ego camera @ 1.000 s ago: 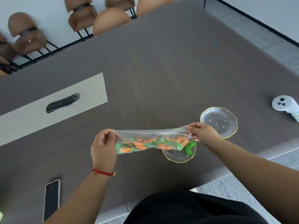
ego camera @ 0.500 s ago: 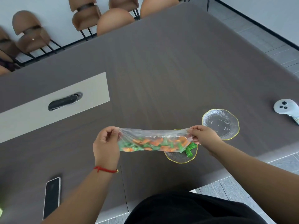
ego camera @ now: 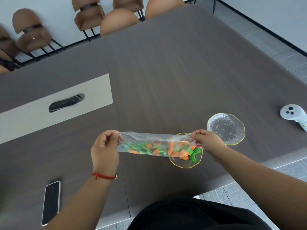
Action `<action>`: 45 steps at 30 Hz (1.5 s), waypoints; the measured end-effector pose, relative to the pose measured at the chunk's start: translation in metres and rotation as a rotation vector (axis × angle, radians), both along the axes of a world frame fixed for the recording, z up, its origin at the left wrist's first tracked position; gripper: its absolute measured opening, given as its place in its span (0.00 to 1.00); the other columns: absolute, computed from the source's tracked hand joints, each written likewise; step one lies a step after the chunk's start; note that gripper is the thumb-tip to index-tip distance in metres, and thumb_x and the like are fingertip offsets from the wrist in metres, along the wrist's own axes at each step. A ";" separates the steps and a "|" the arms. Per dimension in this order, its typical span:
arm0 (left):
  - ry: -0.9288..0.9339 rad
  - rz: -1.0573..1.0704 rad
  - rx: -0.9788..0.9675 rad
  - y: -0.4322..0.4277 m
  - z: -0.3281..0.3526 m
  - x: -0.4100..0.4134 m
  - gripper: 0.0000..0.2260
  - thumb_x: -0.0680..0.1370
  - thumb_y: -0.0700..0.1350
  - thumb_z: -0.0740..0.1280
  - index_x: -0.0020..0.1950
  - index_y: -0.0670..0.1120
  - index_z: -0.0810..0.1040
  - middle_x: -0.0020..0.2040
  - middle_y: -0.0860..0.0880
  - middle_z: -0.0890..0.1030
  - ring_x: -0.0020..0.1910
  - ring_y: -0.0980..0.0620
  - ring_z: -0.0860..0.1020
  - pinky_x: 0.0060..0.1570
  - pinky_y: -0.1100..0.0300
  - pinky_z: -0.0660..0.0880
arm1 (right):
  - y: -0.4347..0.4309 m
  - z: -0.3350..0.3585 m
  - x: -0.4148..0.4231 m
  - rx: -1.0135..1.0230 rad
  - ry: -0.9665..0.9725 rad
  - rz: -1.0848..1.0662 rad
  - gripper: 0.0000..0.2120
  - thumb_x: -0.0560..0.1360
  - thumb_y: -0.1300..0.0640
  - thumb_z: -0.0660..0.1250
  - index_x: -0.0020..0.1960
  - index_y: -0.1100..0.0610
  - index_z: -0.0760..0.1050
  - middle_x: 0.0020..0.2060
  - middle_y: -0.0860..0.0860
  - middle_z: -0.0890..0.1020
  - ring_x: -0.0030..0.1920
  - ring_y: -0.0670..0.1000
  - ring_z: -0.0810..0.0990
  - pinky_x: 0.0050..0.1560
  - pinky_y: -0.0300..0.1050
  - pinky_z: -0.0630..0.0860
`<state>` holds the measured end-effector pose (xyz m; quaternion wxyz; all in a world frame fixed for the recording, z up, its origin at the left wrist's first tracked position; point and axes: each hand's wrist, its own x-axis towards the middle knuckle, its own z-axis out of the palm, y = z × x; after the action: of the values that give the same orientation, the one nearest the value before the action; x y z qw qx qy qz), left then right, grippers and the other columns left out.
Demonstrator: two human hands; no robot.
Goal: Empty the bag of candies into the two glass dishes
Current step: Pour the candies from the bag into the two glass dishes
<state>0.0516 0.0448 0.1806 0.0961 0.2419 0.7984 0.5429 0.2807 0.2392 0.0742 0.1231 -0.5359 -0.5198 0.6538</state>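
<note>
A clear plastic bag [ego camera: 149, 143] of orange and green candies [ego camera: 159, 149] is stretched sideways between my hands above the table. My left hand [ego camera: 105, 146] pinches its left end, and my right hand [ego camera: 206, 141] pinches its right end. The bag's right end hangs over the near glass dish [ego camera: 180, 163], a gold-rimmed one. A few green and orange candies [ego camera: 192, 155] lie in that dish. The second glass dish [ego camera: 232, 138] stands further right with nothing in it, just beyond my right hand.
A phone [ego camera: 50, 202] lies face up at the near left. A white controller [ego camera: 294, 114] rests at the far right edge. A pale panel with a dark cable hatch [ego camera: 66, 102] is set in the grey table [ego camera: 166, 72]. Brown chairs [ego camera: 116, 20] stand along the far side.
Candies have slid toward the bag's right end, and a few more lie in the near dish. Both hands keep their hold on the bag's ends.
</note>
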 end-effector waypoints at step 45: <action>-0.003 0.100 0.001 -0.023 0.000 -0.005 0.09 0.79 0.39 0.63 0.41 0.48 0.78 0.37 0.49 0.80 0.33 0.61 0.76 0.40 0.72 0.74 | -0.002 0.041 -0.009 0.146 -0.099 0.106 0.04 0.73 0.58 0.68 0.42 0.57 0.80 0.36 0.52 0.85 0.36 0.50 0.83 0.35 0.40 0.74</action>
<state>0.0466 0.0218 0.1807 0.0701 0.2006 0.8092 0.5477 0.2717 0.2372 0.1147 0.1010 -0.5289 -0.5994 0.5923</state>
